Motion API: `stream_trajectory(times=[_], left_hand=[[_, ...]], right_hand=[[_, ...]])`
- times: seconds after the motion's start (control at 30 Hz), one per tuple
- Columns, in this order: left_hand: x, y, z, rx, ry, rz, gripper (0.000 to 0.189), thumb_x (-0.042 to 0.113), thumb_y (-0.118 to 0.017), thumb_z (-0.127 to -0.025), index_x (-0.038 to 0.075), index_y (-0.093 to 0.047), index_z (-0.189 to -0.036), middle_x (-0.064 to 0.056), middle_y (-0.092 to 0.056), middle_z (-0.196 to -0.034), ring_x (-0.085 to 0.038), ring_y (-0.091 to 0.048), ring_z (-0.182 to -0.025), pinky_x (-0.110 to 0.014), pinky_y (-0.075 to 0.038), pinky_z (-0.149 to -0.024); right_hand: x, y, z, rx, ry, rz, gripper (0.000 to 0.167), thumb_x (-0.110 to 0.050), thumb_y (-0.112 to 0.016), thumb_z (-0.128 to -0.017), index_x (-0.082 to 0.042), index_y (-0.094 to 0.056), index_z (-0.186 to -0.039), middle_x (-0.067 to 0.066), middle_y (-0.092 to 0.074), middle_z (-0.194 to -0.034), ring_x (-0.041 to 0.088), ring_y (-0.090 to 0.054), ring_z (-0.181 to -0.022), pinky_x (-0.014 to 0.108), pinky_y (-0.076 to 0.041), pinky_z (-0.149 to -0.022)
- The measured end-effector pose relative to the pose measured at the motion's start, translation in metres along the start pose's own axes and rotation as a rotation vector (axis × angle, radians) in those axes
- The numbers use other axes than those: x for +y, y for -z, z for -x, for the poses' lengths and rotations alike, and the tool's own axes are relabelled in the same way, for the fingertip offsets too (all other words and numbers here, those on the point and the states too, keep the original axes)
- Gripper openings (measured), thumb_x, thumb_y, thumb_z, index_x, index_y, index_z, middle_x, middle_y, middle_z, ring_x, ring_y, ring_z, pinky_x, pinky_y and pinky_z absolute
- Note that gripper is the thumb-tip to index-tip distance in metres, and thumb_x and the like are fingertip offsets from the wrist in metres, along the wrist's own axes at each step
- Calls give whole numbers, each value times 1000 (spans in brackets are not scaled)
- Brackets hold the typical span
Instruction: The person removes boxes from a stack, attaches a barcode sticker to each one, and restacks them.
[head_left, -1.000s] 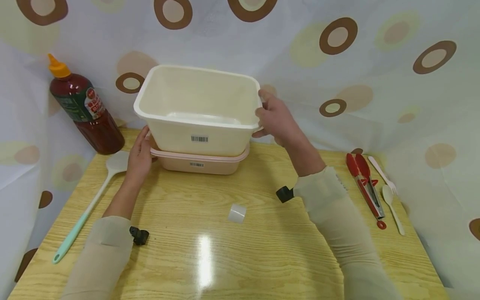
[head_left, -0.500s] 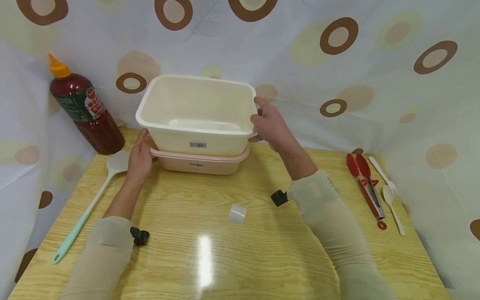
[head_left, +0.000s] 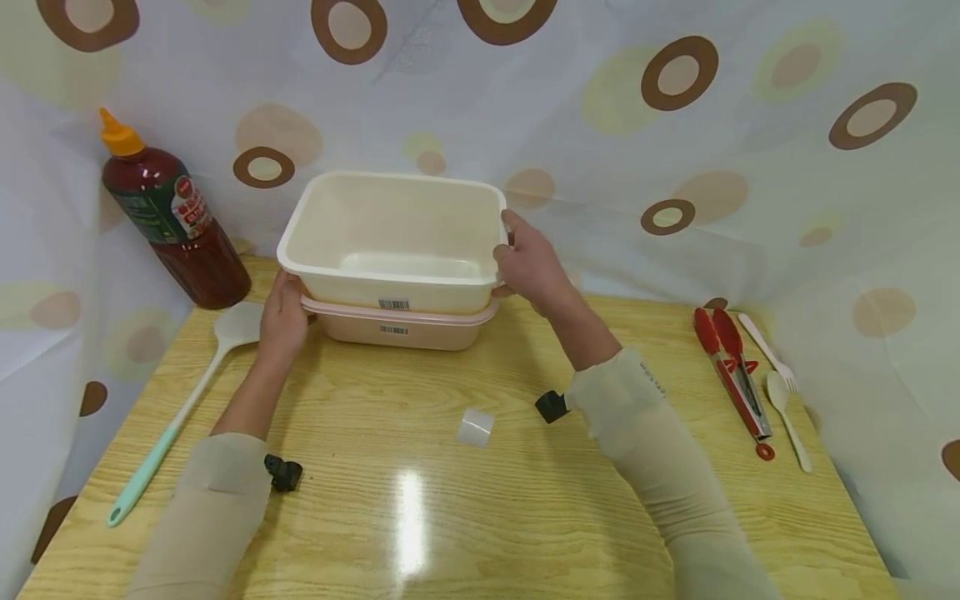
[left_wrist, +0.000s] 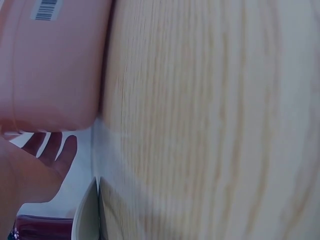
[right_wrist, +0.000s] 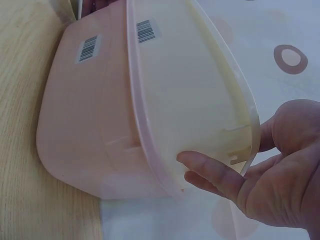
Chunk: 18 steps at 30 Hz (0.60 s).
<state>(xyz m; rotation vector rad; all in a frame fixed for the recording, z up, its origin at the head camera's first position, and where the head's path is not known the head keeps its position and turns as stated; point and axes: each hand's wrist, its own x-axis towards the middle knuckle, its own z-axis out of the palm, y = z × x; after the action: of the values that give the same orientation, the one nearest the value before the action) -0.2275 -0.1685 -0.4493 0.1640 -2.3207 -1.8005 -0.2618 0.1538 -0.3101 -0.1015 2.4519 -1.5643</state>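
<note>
A cream plastic basin (head_left: pixel 390 217) sits partly nested inside a pink basin (head_left: pixel 401 332), and both have barcode labels on the front. My right hand (head_left: pixel 531 260) grips the cream basin's right end at the rim; in the right wrist view its fingers reach under the rim around the end handle. At the pink basin's left end, my left hand (head_left: pixel 283 321) holds the rim. Its fingers show below the rim against the wall in the left wrist view, while its thumb is hidden there. The pink basin rests on the wooden table (head_left: pixel 337 533).
Left of the basins lie a turner (head_left: pixel 180 417) with a mint handle and a tall red sauce bottle (head_left: pixel 180 221). A small translucent piece (head_left: pixel 476 427) lies mid-table. Red-and-steel tongs (head_left: pixel 731 375), a fork (head_left: pixel 765 350) and a spoon (head_left: pixel 787 417) lie at right. A patterned curtain (head_left: pixel 600 167) hangs behind.
The cream basin has come down deeper into the pink basin, carried by my right hand, which moved down and slightly left. My left hand and the pink basin have stayed nearly still.
</note>
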Motion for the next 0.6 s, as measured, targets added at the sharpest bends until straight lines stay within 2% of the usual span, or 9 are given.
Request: stream_trajectory(times=[0.13,0.37,0.47,0.6], left_hand=[[1,-2,0,20,13,6,55,39,-13,-108,32,-30,-160,-4,-40,-161,-23,-43,-134,-36,-43,-101],[2,-5,0,64,33,12,58,42,-13,-107,27,-33,-160,-13,-46,-155,-30,-49,-124,-41,-48,-91],[1,-5,0,82,28,-5,59,44,-13,-108,24,-35,-159,-12,-45,-156,-27,-46,-132,-43,-44,-104],[0,-6,1,97,31,-13,61,49,-15,-108,23,-33,-160,-6,-40,-161,-19,-36,-144,-42,-31,-121]], right_hand=[[3,-1,-1,5,0,2,68,-6,-38,-102,-13,-11,-164,25,-45,-151,37,-62,-112,46,-63,-76],[10,-4,-1,13,21,26,69,-5,-40,-100,-13,-15,-164,25,-46,-150,34,-64,-103,41,-63,-69],[12,-5,-1,15,23,42,70,-6,-40,-100,-14,-15,-164,24,-44,-153,34,-65,-102,38,-63,-67],[13,-7,1,10,31,88,70,-9,-42,-100,-14,-14,-164,22,-42,-156,31,-66,-94,36,-63,-67]])
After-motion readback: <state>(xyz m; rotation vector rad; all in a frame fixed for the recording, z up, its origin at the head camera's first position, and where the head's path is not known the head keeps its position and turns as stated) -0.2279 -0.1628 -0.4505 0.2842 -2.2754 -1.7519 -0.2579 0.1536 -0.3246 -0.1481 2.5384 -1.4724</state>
